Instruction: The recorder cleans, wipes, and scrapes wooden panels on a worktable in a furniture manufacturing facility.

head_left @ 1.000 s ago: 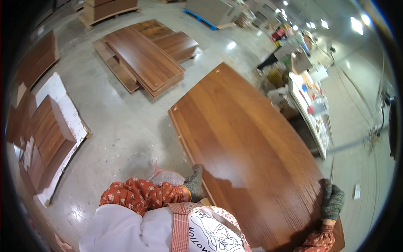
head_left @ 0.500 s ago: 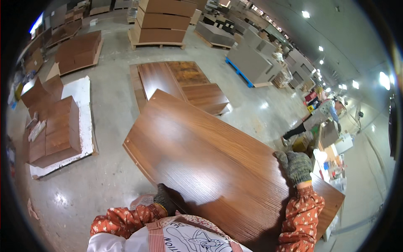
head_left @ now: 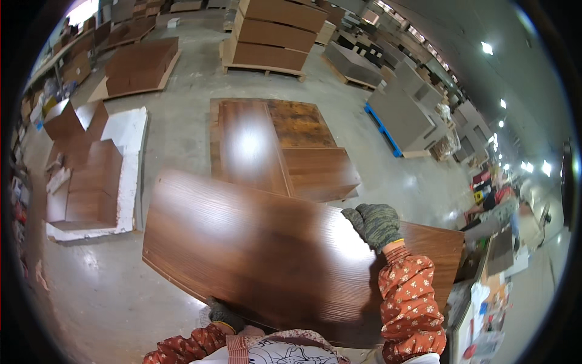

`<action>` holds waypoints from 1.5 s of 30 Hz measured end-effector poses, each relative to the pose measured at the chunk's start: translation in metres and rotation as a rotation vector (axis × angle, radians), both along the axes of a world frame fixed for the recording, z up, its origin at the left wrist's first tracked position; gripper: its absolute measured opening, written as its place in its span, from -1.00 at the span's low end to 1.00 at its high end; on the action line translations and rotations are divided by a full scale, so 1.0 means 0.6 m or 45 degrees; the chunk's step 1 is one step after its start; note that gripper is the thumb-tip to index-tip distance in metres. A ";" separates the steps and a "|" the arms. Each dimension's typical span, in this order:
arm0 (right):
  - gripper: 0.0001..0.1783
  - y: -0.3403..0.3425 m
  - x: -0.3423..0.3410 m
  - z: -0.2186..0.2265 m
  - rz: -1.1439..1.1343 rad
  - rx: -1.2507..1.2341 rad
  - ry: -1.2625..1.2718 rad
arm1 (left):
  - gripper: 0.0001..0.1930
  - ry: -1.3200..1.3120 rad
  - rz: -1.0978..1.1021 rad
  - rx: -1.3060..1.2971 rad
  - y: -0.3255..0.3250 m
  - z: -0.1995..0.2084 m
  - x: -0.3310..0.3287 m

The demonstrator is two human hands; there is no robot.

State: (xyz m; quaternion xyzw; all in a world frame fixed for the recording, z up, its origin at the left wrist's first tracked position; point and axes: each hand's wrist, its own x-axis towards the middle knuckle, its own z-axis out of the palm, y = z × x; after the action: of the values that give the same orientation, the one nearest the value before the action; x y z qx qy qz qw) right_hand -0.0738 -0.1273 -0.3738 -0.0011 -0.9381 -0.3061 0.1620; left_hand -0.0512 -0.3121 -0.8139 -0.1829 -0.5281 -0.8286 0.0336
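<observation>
A large brown wood-grain board (head_left: 260, 242) spans the space in front of me, held between both gloved hands. My right hand (head_left: 374, 225), in a dark grey knit glove, is closed over its far edge, right of the middle. My left hand (head_left: 224, 315), gloved too, grips the near edge at the lower left; its fingers are partly hidden under the board. Beyond the board lies a low stack of brown panels (head_left: 318, 170) on the floor, one of them with a darker, mottled top.
On the left, brown panels (head_left: 91, 188) rest on a white sheet (head_left: 130, 130). Tall stacked boxes (head_left: 279, 30) stand on a pallet behind. Grey panels sit on a blue pallet (head_left: 383, 130) at the right. A cluttered workbench (head_left: 485, 303) runs along my right, with a blurred person (head_left: 500, 209) beyond.
The board has turned, its far edge now running more nearly across my view, and its left end has shifted left. My right hand has moved left with it. The surroundings have shifted right.
</observation>
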 end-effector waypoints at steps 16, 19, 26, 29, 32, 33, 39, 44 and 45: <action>-0.52 0.148 -0.016 -0.209 0.407 0.327 -0.509 | -0.32 -0.539 0.295 0.089 0.385 -0.257 0.382; -0.54 0.090 -0.071 -0.173 0.339 0.235 -0.726 | -0.29 -0.983 0.447 0.801 0.398 -0.187 0.383; -0.41 -0.005 -0.175 -0.350 0.334 0.156 -1.046 | -0.19 -1.758 0.813 2.256 0.380 -0.171 0.394; -0.35 0.029 -0.187 -0.372 0.524 0.136 -1.133 | -0.23 -1.640 0.766 2.258 0.429 -0.145 0.404; -0.39 0.047 -0.217 -0.424 0.610 0.207 -1.210 | -0.29 -1.668 0.841 1.050 0.539 -0.227 0.482; -0.44 0.056 -0.221 -0.425 0.624 0.259 -1.156 | -0.33 -1.655 0.849 1.249 0.570 -0.213 0.487; -0.54 -0.008 -0.286 -0.427 0.907 0.544 -1.210 | -0.27 -1.325 0.811 2.020 0.566 -0.144 0.397; -0.57 -0.084 -0.320 -0.410 0.999 0.317 -1.027 | -0.24 -1.565 0.720 2.564 0.427 0.058 0.281; -0.56 -0.101 -0.314 -0.415 1.120 0.222 -0.942 | -0.24 -1.573 0.756 2.549 0.426 0.057 0.279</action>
State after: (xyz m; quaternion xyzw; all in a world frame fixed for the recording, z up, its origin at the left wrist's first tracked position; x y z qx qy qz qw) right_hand -0.2625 -0.1878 -0.6229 0.5093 -0.8158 -0.2662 -0.0652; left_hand 0.1163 -0.0566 -0.7798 0.4783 0.3977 -0.7777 0.0911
